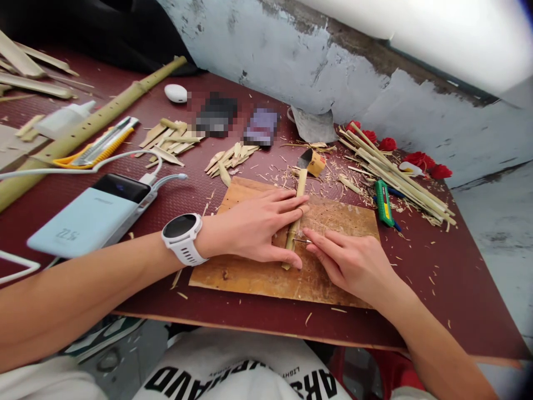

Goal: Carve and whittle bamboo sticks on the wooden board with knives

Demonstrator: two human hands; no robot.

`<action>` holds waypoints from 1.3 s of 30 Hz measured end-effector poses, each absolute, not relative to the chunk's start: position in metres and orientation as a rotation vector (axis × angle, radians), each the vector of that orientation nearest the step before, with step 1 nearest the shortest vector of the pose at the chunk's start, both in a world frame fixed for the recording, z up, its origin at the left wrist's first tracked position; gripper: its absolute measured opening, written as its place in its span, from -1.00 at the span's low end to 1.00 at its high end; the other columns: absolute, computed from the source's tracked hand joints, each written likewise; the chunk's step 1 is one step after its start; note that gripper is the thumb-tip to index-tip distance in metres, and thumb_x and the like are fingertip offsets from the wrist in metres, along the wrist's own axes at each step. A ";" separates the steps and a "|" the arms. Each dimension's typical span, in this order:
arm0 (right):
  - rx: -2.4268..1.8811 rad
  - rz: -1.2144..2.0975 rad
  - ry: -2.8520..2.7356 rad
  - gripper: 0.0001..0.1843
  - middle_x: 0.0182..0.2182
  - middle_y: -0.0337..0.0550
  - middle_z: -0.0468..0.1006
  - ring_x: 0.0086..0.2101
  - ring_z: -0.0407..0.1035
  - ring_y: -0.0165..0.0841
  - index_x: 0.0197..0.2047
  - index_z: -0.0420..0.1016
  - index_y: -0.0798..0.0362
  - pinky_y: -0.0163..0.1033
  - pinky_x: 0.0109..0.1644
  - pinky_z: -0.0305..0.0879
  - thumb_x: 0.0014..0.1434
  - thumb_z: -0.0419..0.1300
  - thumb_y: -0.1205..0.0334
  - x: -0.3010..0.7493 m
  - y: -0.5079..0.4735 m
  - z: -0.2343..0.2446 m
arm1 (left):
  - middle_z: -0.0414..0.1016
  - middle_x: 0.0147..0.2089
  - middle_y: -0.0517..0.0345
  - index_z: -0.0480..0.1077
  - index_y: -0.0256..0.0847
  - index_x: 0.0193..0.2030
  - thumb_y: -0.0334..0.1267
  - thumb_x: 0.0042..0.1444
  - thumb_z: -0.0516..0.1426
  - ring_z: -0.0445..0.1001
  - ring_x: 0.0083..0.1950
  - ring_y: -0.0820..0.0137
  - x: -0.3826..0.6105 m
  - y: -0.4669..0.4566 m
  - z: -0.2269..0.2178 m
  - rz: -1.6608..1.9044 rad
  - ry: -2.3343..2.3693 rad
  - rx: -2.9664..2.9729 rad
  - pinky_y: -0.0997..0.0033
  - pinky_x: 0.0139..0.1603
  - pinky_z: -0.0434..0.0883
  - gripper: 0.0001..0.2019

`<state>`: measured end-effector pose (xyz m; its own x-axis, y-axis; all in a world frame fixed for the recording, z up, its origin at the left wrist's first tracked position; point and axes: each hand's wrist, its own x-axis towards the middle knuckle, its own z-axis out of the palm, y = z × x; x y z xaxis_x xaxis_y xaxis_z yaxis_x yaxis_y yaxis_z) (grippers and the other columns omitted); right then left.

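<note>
Head view: your right hand pinches a slim metal tool against the bamboo piece that your spread left hand pins to the wooden board, apparently mid-carving, with steady pressure seemingly needed next.

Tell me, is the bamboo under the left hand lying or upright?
Lying: the bamboo strip rests along the wooden board, left hand across it.

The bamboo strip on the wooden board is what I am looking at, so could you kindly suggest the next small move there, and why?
Probably a short, light stroke with the thin metal tool: the right hand holds it with its tip at the bamboo strip, and the left hand lies across that strip, seemingly steadying it on the wooden board.
</note>
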<state>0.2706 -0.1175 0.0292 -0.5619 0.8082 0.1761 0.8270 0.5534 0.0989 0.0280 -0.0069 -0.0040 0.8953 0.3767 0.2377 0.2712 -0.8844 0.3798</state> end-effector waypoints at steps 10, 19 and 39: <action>-1.334 -0.443 -2.681 -0.68 -0.45 -0.26 0.56 -0.52 0.35 -0.47 0.17 0.57 0.07 -0.19 -0.45 -0.07 0.52 0.10 0.14 0.266 -0.119 0.024 | 0.00 0.61 -0.24 0.19 -0.41 0.51 0.53 0.18 0.05 -0.01 0.63 -0.08 0.029 -0.007 -0.003 0.381 0.504 2.733 -0.04 0.65 -0.06 0.08; -1.339 -0.474 -2.647 -0.66 -0.46 -0.29 0.54 -0.54 0.36 -0.48 0.21 0.55 0.09 -0.18 -0.48 -0.06 0.49 0.16 0.16 0.270 -0.125 0.016 | 0.00 0.60 -0.27 0.21 -0.38 0.49 0.51 0.16 0.11 -0.02 0.63 -0.09 0.030 -0.007 -0.001 0.374 0.504 2.700 -0.07 0.64 -0.07 0.05; -1.263 -0.320 -2.567 -0.67 -0.25 -0.22 0.64 -0.42 0.45 -0.54 0.24 0.52 0.04 -0.32 -0.43 0.13 0.46 0.16 0.30 0.272 -0.124 0.015 | 0.01 0.60 -0.27 0.22 -0.39 0.49 0.54 0.16 0.07 -0.01 0.63 -0.08 0.031 -0.006 -0.002 0.361 0.509 2.724 -0.08 0.64 -0.04 0.08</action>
